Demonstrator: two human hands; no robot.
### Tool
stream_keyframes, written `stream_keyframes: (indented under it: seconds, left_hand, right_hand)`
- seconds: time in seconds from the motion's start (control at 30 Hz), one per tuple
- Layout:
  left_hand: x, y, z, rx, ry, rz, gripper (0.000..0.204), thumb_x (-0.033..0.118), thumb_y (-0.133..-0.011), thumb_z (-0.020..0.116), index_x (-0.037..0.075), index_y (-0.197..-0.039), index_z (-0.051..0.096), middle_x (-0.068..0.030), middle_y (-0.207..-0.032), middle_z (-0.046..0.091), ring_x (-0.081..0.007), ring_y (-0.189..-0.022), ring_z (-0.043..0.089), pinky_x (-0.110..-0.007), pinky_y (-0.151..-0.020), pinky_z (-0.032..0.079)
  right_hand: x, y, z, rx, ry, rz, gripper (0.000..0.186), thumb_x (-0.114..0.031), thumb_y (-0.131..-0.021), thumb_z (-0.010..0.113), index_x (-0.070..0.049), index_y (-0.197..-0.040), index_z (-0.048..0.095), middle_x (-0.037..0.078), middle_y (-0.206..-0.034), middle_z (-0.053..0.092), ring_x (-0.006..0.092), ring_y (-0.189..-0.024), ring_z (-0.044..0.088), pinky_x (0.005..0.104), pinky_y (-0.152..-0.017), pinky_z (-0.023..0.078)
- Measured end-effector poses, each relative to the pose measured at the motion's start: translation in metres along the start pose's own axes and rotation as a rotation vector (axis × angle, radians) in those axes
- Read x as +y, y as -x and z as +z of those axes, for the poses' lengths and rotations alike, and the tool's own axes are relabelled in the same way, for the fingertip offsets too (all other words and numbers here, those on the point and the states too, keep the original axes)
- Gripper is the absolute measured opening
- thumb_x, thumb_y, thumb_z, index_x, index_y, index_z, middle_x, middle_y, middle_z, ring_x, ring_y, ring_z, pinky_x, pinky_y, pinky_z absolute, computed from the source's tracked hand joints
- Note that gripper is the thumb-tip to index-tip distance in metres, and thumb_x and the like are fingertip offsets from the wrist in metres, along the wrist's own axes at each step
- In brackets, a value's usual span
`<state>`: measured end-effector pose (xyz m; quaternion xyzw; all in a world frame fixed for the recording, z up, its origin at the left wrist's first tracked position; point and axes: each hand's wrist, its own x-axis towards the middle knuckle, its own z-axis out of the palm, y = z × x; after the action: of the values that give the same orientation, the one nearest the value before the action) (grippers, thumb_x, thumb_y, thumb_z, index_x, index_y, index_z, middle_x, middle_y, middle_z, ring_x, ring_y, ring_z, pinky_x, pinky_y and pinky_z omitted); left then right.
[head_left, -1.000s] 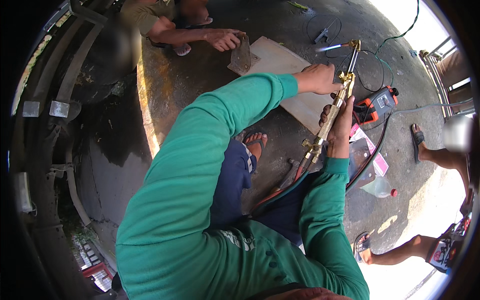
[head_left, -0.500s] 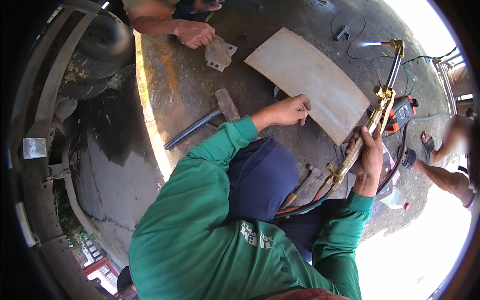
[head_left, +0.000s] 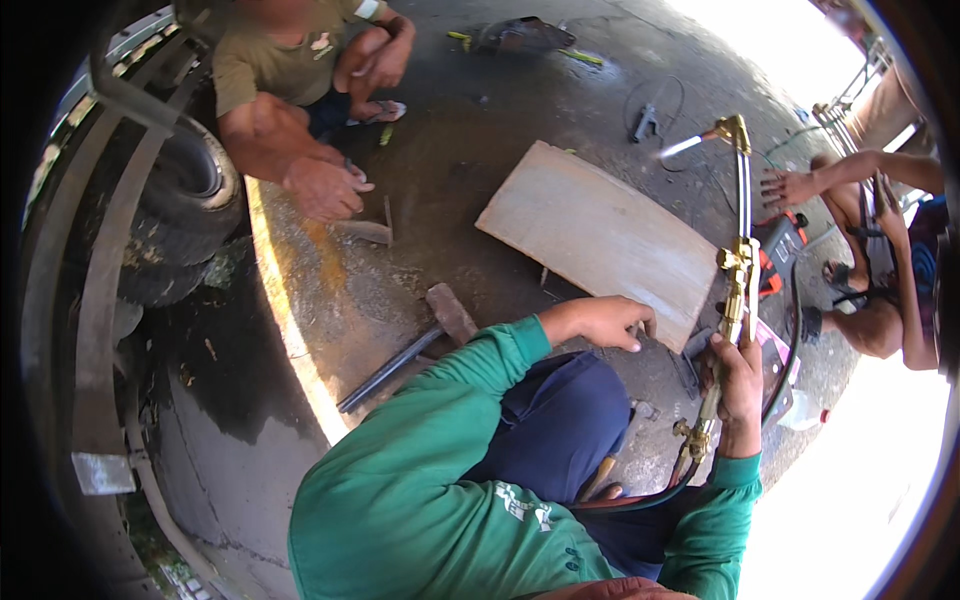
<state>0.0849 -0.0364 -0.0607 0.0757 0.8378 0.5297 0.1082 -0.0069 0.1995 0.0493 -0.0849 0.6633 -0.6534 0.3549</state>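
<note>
My right hand is closed around the body of a brass cutting torch, whose head points up and away. A lit flame leaves its tip toward the left. Hoses run from its lower end across my lap. My left hand holds nothing, its fingers apart and loosely bent by the near edge of a flat rectangular plate. Left of my knee lies a hammer with a dark pipe-like handle.
At the upper left a person squats, one hand above a metal bracket. Another person's hand reaches in from the right, near an orange-and-black device. A clamp with cable and a plastic bottle lie on the ground.
My view has shifted, showing more of both people. The torch stands more upright. My left hand's fingers have loosened. The squatting person's bracket now appears lower, edge-on.
</note>
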Motion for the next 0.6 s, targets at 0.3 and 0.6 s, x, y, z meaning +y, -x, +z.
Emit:
stream_keyframes:
  seconds: [0.3, 0.6]
  left_hand:
    - [0.024, 0.008, -0.005, 0.014, 0.059, -0.137, 0.033, 0.012, -0.09, 0.073, 0.0, -0.12, 0.069, -0.0143, -0.084, 0.074, -0.0251, -0.077, 0.072, -0.04, -0.072, 0.055]
    - [0.01, 0.057, -0.009, 0.311, 0.124, -0.106, 0.038, 0.033, -0.094, 0.074, -0.001, -0.113, 0.073, -0.0147, -0.1, 0.076, -0.022, -0.09, 0.07, -0.038, -0.083, 0.055]
  right_hand:
    - [-0.033, 0.008, 0.005, -0.021, 0.034, 0.029, 0.036, -0.007, -0.096, 0.059, -0.001, -0.131, 0.052, 0.004, -0.069, 0.054, 0.0143, -0.043, 0.05, 0.0276, -0.037, 0.04]
    - [-0.013, 0.001, 0.013, 0.005, 0.089, -0.091, 0.034, -0.011, -0.098, 0.063, -0.003, -0.129, 0.052, 0.001, -0.068, 0.052, 0.0109, -0.045, 0.049, 0.0261, -0.039, 0.04]
